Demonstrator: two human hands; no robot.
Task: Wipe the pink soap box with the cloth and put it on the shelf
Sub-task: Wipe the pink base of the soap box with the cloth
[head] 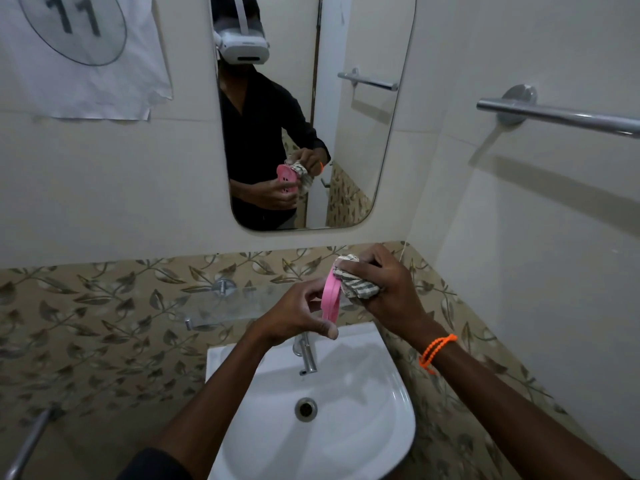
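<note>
My left hand [298, 317] holds the pink soap box [330, 299] on edge above the sink, thumb and fingers pinching its near end. My right hand [384, 289] presses a bunched striped cloth [356, 285] against the box's right side. An orange bead bracelet sits on my right wrist. The clear glass shelf [221, 306] is fixed to the leaf-patterned tiles just behind and to the left of my hands. The mirror [346, 133] reflects the box, with small holes in its face, and the cloth.
A white sink [381, 393] with a chrome tap [306, 355] lies under my hands. A towel bar [561, 116] sticks out of the right wall. A paper sheet marked 11 [79, 53] hangs at the upper left. Another metal bar [27, 445] shows at the lower left.
</note>
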